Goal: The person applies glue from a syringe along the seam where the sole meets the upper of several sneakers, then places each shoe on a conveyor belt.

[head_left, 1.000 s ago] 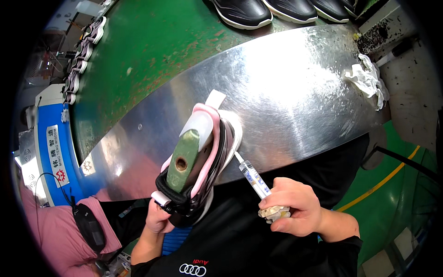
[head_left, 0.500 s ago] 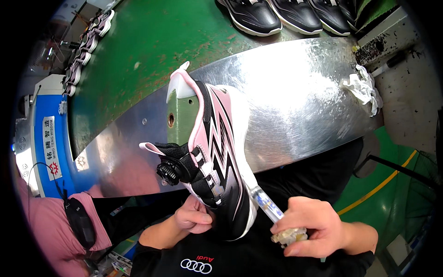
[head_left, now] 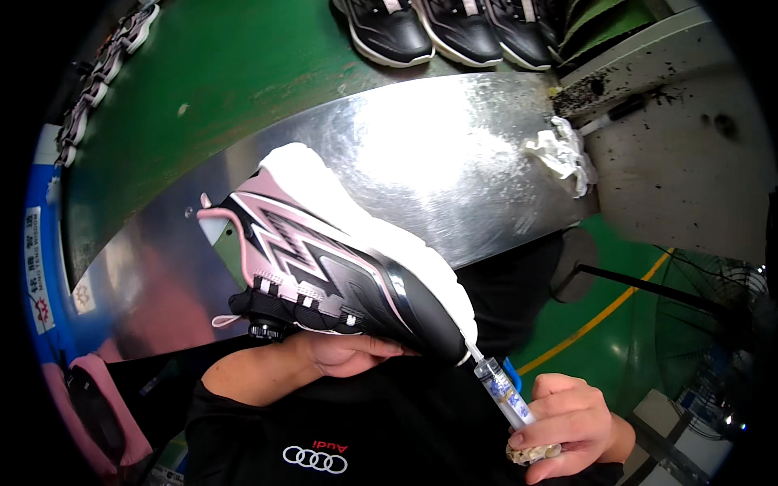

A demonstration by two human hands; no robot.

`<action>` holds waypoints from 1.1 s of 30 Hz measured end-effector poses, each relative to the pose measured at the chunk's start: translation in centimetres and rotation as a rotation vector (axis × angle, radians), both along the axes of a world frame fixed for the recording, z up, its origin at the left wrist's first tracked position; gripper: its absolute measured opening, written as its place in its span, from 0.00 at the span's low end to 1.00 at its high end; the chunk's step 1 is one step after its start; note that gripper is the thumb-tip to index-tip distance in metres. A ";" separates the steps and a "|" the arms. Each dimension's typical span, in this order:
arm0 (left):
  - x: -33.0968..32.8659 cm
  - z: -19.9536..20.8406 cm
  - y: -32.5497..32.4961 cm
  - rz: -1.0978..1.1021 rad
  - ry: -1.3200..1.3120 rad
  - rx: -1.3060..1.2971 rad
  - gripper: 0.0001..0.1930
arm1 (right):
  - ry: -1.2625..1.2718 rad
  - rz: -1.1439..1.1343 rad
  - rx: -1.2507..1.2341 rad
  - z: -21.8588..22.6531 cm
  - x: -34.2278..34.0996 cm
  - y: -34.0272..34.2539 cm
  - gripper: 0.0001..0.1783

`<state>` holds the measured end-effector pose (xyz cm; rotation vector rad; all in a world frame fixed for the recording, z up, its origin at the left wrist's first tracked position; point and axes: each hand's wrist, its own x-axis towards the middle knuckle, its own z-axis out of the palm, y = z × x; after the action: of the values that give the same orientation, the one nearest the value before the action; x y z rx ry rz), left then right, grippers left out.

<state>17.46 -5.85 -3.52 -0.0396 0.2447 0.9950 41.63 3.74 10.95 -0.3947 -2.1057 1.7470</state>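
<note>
A pink, black and white sneaker (head_left: pixel 348 279) is tilted on its side in front of me, its white sole (head_left: pixel 381 231) turned up and away and its toe to the right. A green shoe last (head_left: pixel 230 253) shows at its opening, beside a black round dial (head_left: pixel 267 330). My left hand (head_left: pixel 348 354) is closed round the sneaker's underside, fingers partly hidden behind it. My right hand (head_left: pixel 567 421) grips a clear syringe (head_left: pixel 504 393) by its crusted end. The syringe's white tip meets, or nearly meets, the sole edge at the toe.
A metal-topped bench (head_left: pixel 478 146) lies beyond the sneaker, with a green belt (head_left: pixel 219 89) behind it. Several black shoes (head_left: pixel 389 36) stand at the far side, and pink ones (head_left: pixel 97 89) line the far left. Crumpled white tissue (head_left: pixel 565 158) lies near the right wall.
The sneaker has swung over, its heel going left and its sole facing up more. The syringe tip has shifted from the sole's side to the toe. The view has moved right.
</note>
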 end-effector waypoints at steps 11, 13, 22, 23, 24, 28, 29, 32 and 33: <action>1.4 -0.8 2.8 -0.024 0.032 -0.099 0.18 | -0.065 -0.123 0.273 -0.8 1.5 -1.1 0.19; 1.6 -0.6 3.3 -0.003 -0.001 -0.078 0.16 | -0.095 -0.133 0.329 -0.7 1.3 -1.3 0.18; 2.2 -0.7 4.8 0.071 -0.086 0.022 0.15 | -0.185 -0.190 0.713 -1.6 0.1 -2.0 0.16; 2.3 -0.8 4.7 0.076 -0.096 0.014 0.15 | -0.184 -0.207 0.755 -2.0 0.0 -2.1 0.16; 2.3 -0.4 4.9 0.086 -0.094 0.008 0.14 | -0.183 -0.217 0.805 -2.3 -0.2 -2.1 0.17; 2.1 1.0 5.3 0.092 -0.084 -0.001 0.12 | -0.178 -0.245 0.966 -3.4 -0.8 -2.0 0.16; 2.0 1.1 5.3 0.085 -0.081 0.001 0.12 | -0.174 -0.251 0.998 -3.6 -1.0 -2.0 0.15; 2.1 1.8 5.7 0.074 -0.106 0.002 0.14 | -0.170 -0.257 1.073 -4.1 -1.1 -2.1 0.13; 2.1 1.9 5.7 0.077 -0.110 0.007 0.15 | -0.166 -0.261 1.090 -4.4 -1.1 -2.2 0.13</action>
<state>19.54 -0.18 -1.61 -0.0976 0.1401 1.0665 40.48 1.58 6.58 -0.4440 -2.5864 0.2807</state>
